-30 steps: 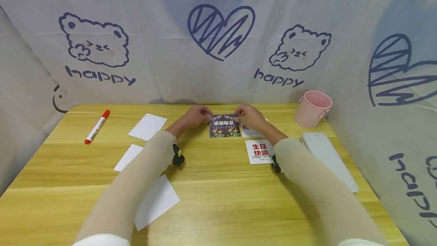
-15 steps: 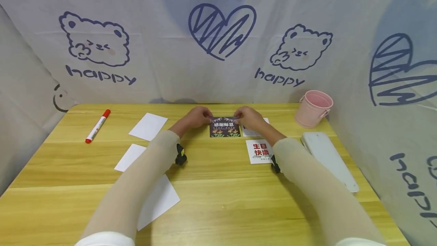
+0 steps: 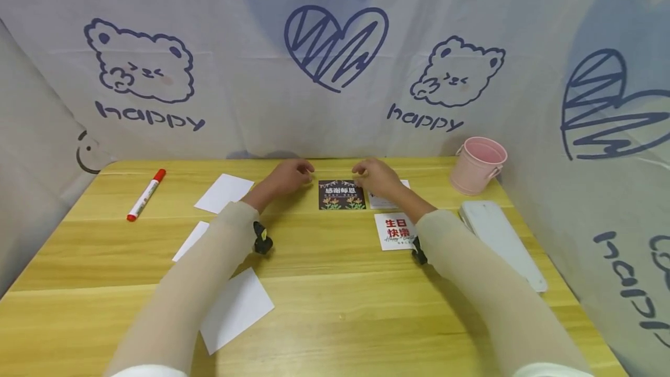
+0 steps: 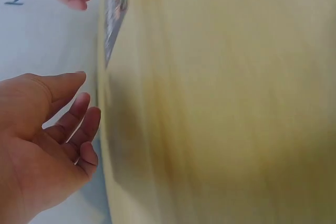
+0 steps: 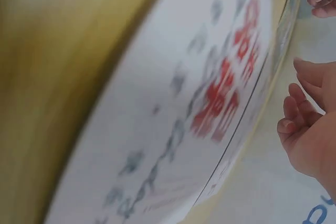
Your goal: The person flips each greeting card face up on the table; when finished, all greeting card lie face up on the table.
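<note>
A dark greeting card (image 3: 342, 202) with white lettering and orange flowers lies flat near the table's back edge. My left hand (image 3: 288, 178) is off its left side, fingers loosely bent and holding nothing, as the left wrist view shows. Above the card's upper right corner hovers my right hand (image 3: 378, 179); in the right wrist view its thumb and fingers are apart with nothing between them. A white card (image 3: 384, 202) beside the dark one is partly hidden by the right hand. Closer to me lies a white card with red lettering (image 3: 394, 230), partly covered by the right sleeve.
White blank cards (image 3: 238, 310) lie at left, partly under the left arm. A red-capped marker (image 3: 146, 195) is farther left. At right stand a pink bucket (image 3: 477, 167) and a flat white case (image 3: 502, 243). A printed cloth (image 3: 235, 74) hangs behind the table.
Both hands held the dark card by its upper corners before; now they have let it go. The left hand has drawn away leftward, the right hand has lifted slightly.
</note>
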`<action>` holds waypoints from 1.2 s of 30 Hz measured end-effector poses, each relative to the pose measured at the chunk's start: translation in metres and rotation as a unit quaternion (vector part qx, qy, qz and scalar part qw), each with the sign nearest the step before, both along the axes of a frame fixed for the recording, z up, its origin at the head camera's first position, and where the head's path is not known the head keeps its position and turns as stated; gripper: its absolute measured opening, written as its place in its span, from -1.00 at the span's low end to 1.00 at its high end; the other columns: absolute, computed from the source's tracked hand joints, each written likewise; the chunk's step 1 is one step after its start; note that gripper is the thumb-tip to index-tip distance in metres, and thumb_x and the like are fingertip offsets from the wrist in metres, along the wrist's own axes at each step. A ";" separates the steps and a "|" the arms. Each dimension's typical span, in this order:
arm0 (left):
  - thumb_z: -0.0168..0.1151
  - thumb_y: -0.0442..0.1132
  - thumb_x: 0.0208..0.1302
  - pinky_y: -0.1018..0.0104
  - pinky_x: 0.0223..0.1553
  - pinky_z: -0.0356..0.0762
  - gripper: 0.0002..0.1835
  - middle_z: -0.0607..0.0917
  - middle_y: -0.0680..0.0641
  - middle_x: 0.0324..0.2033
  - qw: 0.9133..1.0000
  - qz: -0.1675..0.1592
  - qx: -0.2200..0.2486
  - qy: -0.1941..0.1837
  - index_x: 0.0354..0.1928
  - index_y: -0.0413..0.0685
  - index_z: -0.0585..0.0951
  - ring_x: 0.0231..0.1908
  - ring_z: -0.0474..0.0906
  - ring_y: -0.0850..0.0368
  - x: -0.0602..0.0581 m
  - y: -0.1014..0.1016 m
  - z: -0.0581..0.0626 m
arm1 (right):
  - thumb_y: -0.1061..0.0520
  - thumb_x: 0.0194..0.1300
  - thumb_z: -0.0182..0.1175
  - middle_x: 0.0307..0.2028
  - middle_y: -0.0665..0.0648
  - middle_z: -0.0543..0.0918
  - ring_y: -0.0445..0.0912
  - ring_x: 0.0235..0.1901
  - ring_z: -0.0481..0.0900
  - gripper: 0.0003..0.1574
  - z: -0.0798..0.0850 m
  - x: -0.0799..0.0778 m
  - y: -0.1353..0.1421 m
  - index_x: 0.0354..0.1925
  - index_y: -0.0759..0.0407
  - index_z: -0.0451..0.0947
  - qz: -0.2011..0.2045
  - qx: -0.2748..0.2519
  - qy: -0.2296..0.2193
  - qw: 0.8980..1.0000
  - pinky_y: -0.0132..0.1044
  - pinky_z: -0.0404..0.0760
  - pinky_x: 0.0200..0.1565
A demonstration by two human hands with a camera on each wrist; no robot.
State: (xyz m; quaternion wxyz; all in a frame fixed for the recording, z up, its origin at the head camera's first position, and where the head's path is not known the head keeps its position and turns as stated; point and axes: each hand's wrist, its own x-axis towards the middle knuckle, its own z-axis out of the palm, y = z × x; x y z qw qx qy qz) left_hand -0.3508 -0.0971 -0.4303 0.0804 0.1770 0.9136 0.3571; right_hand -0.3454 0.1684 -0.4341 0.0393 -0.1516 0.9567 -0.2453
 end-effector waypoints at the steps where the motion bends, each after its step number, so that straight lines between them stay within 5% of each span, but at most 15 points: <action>1: 0.14 -0.28 0.43 0.00 0.16 0.47 -0.68 0.64 -0.26 0.03 1.000 0.001 0.007 0.004 0.13 -0.26 0.60 0.07 0.54 -0.13 0.002 -0.008 0.002 | 0.07 0.43 0.24 0.06 0.12 0.58 0.02 0.01 0.56 -0.62 0.002 0.002 -0.003 0.16 0.10 0.59 0.001 -0.012 0.000 1.000 -0.06 0.58 0.05; 8: 0.12 -0.25 0.50 -0.08 0.11 0.50 -0.66 0.62 -0.29 0.08 0.999 0.031 0.025 0.005 0.20 -0.26 0.56 0.12 0.53 -0.23 0.024 -0.075 0.015 | 0.09 0.47 0.19 0.03 0.10 0.58 -0.01 -0.05 0.55 -0.61 0.012 0.029 -0.043 0.19 0.16 0.58 0.052 -0.099 -0.035 0.993 -0.16 0.59 -0.08; 18: 0.17 -0.19 0.48 0.20 -0.09 0.56 -0.65 0.62 -0.26 0.11 0.997 0.079 -0.001 -0.027 0.19 -0.18 0.57 -0.01 0.55 -0.12 0.099 -0.158 0.021 | 0.00 0.40 0.29 -0.10 -0.03 0.64 -0.16 -0.19 0.55 -0.58 0.009 0.093 -0.125 0.16 0.11 0.61 0.134 -0.128 -0.091 0.978 -0.33 0.53 -0.14; 22: 0.22 -0.18 0.45 0.22 -0.09 0.58 -0.63 0.61 -0.29 0.13 0.996 0.081 -0.024 -0.037 0.19 -0.20 0.56 0.00 0.55 -0.14 0.120 -0.185 0.018 | -0.04 0.38 0.31 -0.10 -0.08 0.63 -0.22 -0.18 0.54 -0.54 0.001 0.106 -0.153 0.17 0.08 0.61 0.147 -0.149 -0.110 0.972 -0.37 0.52 -0.11; 29: 0.31 -0.14 0.37 0.22 -0.10 0.54 -0.57 0.61 -0.30 0.11 0.996 0.054 -0.040 -0.058 0.17 -0.21 0.57 -0.02 0.51 -0.13 0.134 -0.211 0.006 | -0.11 0.32 0.35 0.00 -0.05 0.65 -0.25 -0.01 0.53 -0.49 -0.009 0.112 -0.193 0.16 0.05 0.63 0.166 -0.099 -0.083 0.978 -0.44 0.49 0.05; 36: 0.37 -0.16 0.31 0.29 -0.14 0.42 -0.55 0.62 -0.18 -0.03 0.997 0.022 -0.044 -0.054 0.18 -0.18 0.59 -0.11 0.42 -0.01 0.134 -0.216 0.002 | -0.28 0.17 0.43 -0.04 -0.15 0.72 -0.20 -0.07 0.56 -0.45 -0.011 0.115 -0.216 0.06 -0.09 0.71 0.136 -0.003 -0.009 0.991 -0.40 0.49 -0.10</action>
